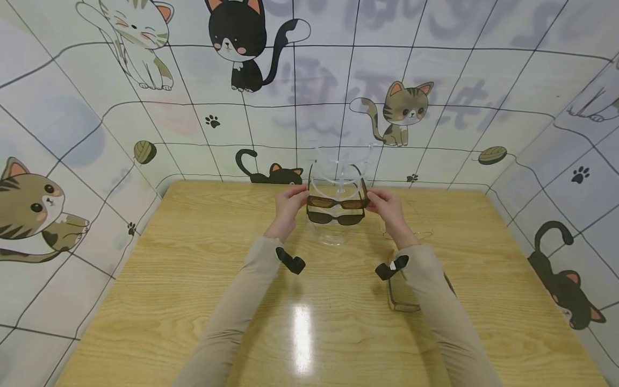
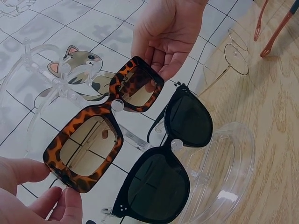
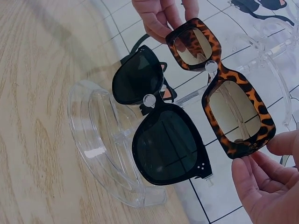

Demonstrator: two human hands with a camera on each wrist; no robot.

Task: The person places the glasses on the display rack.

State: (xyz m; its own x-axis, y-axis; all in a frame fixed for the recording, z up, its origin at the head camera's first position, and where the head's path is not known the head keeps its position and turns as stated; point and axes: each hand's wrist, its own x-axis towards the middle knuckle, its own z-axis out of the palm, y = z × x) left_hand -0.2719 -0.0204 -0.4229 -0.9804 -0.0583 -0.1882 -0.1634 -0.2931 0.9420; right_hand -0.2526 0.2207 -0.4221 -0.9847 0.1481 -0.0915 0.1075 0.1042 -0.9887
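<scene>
A clear plastic display stand (image 3: 80, 123) stands on the table near the back wall. Tortoiseshell sunglasses (image 2: 52, 151) with brown lenses sit at its upper level, a clear peg at their bridge. My left hand (image 1: 288, 207) pinches their left outer corner between thumb and fingers. At the right outer corner, my right hand (image 1: 388, 208) does the same. Just below hang black sunglasses (image 3: 166, 147) with dark lenses, their bridge at another clear peg; neither hand touches them. Above both pairs, the stand's upper clear arms (image 2: 35, 65) hold no glasses.
Thin wire-rimmed glasses (image 2: 248, 70) lie on the table to the right of the stand. Another pair with brown temples (image 2: 279, 35) lies nearer, partly under my right forearm (image 1: 427, 279). A cloth wall printed with cats (image 1: 406, 115) rises behind and at both sides.
</scene>
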